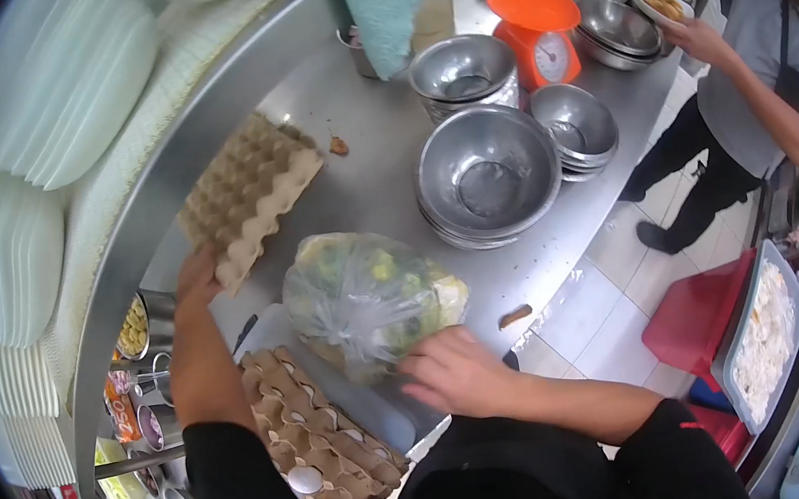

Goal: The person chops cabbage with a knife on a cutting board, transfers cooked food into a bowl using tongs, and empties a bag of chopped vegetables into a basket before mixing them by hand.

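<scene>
On my feed, I have the left hand [199, 274] clamped on the near end of a brown dimpled pulp egg tray [256, 193], which stretches away beyond that grip. The right hand [456, 371] is loosely curled beside a clear, bulging plastic bag [355, 296]; I can't tell whether it grips it. Between my forearms sits a second brown pulp tray [316, 417] with a white egg [305, 480].

The number "250" reads in pale figures, turned on its side, on an orange packet [120, 400] at the left. The markings on the dial of the orange scale [551, 56] are too small to read.
</scene>
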A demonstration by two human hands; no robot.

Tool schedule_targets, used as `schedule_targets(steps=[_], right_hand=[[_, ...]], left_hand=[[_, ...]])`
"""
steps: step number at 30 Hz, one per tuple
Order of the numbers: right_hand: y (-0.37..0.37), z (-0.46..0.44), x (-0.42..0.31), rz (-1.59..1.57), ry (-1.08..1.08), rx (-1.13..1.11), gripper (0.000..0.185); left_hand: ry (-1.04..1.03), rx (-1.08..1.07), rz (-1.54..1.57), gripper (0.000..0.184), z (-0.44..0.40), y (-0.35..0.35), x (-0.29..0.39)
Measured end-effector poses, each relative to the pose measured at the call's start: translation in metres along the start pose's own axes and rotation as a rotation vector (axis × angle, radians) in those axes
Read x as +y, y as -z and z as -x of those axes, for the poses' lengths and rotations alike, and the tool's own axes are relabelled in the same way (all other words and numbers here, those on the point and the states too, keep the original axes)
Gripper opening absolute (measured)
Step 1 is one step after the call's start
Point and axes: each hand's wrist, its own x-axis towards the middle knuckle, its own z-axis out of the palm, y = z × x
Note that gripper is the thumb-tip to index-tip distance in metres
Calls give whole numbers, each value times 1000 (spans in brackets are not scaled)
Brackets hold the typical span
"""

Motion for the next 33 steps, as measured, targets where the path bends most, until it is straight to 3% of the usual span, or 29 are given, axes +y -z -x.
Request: schedule_targets(steps=[1, 3, 5, 8, 9, 11, 14, 15, 19, 21, 23, 26, 29, 33], right_hand=[[11, 19, 5, 52, -35, -40, 32], [33, 55, 26, 217, -141, -83, 37], [53, 72, 41, 376, -305, -83, 30], [63, 99, 82, 417, -236, -239, 26], [75, 105, 85, 484, -296, -361, 24], [100, 107, 80, 623, -407, -608, 21], [114, 80, 58, 383, -416, -583, 20], [102, 64, 51, 314, -286, -513, 23], [14, -19, 15, 138, 20, -100, 24], [-19, -42, 13, 279, 19, -87, 19], [-31, -50, 26, 112, -57, -36, 20], [-33, -63, 32, -147, -275, -38, 22], [-44, -78, 32, -183, -366, 50, 27], [-51, -96, 28, -216, -374, 122, 31]], left_hand=[[48, 53, -107, 48, 16, 11, 2], [-72, 250, -879, 48, 44, 24, 25], [-249, 277, -1227, 47, 64, 40, 31], [-570, 110, -1053, 44, 103, 41, 55], [-638, 74, -961, 42, 143, 11, 63], [-525, -127, -952, 39, 219, -44, 73], [-477, -433, -1425, 39, 263, -96, 45], [-402, -512, -1540, 39, 277, -116, 36], [-454, -297, -1453, 37, 257, -138, -20], [-477, -205, -1364, 34, 250, -130, -24], [-505, -139, -1264, 32, 256, -115, -23], [-412, -206, -867, 36, 283, -112, -24], [-502, -82, -1042, 45, 290, -137, -41], [-444, 43, -1065, 54, 307, -162, -31]])
